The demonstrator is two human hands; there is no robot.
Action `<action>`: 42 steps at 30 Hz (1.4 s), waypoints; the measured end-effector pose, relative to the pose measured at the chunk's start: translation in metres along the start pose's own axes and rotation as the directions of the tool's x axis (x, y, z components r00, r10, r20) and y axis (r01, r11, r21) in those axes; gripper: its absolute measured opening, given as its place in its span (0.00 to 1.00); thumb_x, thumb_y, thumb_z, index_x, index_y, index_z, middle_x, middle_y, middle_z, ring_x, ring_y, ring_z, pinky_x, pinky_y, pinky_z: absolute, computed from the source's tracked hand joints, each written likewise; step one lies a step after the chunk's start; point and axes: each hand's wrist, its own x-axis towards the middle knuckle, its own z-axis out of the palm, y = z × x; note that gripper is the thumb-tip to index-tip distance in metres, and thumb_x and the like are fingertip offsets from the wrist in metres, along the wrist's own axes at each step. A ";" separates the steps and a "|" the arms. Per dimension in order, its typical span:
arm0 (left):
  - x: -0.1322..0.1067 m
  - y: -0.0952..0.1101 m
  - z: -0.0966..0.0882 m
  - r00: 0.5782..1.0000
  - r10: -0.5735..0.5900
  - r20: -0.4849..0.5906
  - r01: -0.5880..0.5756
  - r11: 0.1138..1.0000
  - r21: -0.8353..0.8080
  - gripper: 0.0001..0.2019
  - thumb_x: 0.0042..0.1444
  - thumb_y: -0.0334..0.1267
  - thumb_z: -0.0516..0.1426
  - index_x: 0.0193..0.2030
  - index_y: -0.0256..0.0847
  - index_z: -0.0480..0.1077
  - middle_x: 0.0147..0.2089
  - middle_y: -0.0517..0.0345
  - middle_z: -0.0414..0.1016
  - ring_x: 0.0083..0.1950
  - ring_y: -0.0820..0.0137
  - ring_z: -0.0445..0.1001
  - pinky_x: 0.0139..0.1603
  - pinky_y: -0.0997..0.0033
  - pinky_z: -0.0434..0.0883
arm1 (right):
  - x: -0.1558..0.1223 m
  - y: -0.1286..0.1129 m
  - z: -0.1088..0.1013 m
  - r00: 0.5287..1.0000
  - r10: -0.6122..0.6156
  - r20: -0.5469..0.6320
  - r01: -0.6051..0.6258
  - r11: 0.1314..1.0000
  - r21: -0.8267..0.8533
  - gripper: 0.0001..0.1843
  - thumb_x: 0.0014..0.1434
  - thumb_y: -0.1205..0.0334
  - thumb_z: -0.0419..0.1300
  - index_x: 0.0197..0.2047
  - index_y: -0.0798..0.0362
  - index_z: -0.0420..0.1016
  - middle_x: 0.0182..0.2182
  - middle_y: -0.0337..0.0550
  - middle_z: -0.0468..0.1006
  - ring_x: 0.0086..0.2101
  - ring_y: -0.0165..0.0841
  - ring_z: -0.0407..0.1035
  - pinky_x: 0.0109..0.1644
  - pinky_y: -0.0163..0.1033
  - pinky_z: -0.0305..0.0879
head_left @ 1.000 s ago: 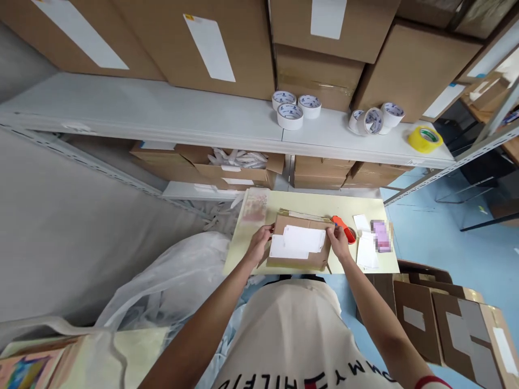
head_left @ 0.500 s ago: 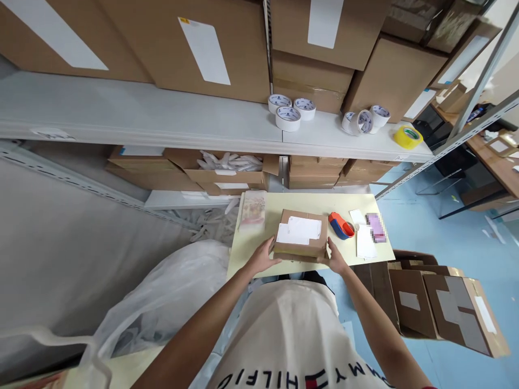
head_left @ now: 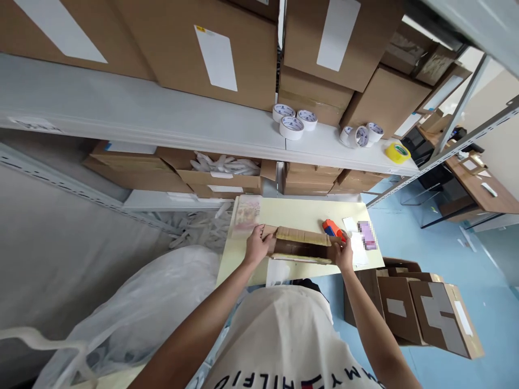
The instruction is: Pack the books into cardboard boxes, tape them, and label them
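Observation:
An opened cardboard box (head_left: 302, 236) is tipped toward me at the table's near side, its dark inside showing between the flaps. My left hand (head_left: 257, 247) grips the flap at its left end, fingers closed. At the opposite end, my right hand (head_left: 344, 254) is closed on the box's right flap. Just behind that hand lies a red-and-blue tape dispenser (head_left: 333, 229), partly covered by the box and hand. White papers (head_left: 358, 249) and a purple, pixelated item (head_left: 367, 235) lie to its right. A clear plastic packet (head_left: 248, 210) rests on the table's left.
A grey shelf (head_left: 182, 127) with large cartons crosses behind the pale yellow table (head_left: 295, 206). White tape rolls (head_left: 291, 128) and a yellow roll (head_left: 398, 153) stand on it. Cardboard boxes (head_left: 409, 308) sit on the floor at right; a plastic bag (head_left: 162, 292) bulges at left.
The box has turned from lying label side up to tipped with its open flaps facing me. My hands have moved from its sides onto its end flaps. The view has shifted slightly.

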 end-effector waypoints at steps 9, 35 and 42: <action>-0.010 0.039 -0.022 0.930 0.170 0.325 -0.313 0.829 0.463 0.07 0.53 0.42 0.63 0.29 0.44 0.76 0.43 0.48 0.80 0.57 0.49 0.70 0.63 0.41 0.57 | -0.002 -0.022 -0.017 0.888 -0.246 0.388 0.425 0.760 -0.492 0.06 0.61 0.62 0.60 0.34 0.49 0.79 0.39 0.48 0.78 0.46 0.46 0.69 0.55 0.58 0.59; -0.052 -0.023 0.047 0.950 0.130 0.282 -0.200 0.952 0.232 0.52 0.47 0.48 0.66 0.74 0.38 0.43 0.71 0.36 0.56 0.72 0.48 0.57 0.68 0.46 0.61 | 0.028 0.017 0.010 0.846 -0.051 0.530 0.236 0.928 -0.287 0.61 0.55 0.31 0.58 0.75 0.54 0.28 0.73 0.64 0.41 0.71 0.57 0.37 0.68 0.69 0.44; 0.013 -0.050 -0.001 0.990 -0.131 0.058 0.111 0.957 0.269 0.23 0.63 0.45 0.50 0.62 0.38 0.64 0.63 0.39 0.68 0.67 0.54 0.64 0.66 0.49 0.62 | 0.001 0.023 0.021 0.889 -0.107 0.446 0.265 0.913 -0.310 0.65 0.54 0.33 0.62 0.74 0.58 0.25 0.71 0.70 0.44 0.70 0.60 0.42 0.67 0.70 0.49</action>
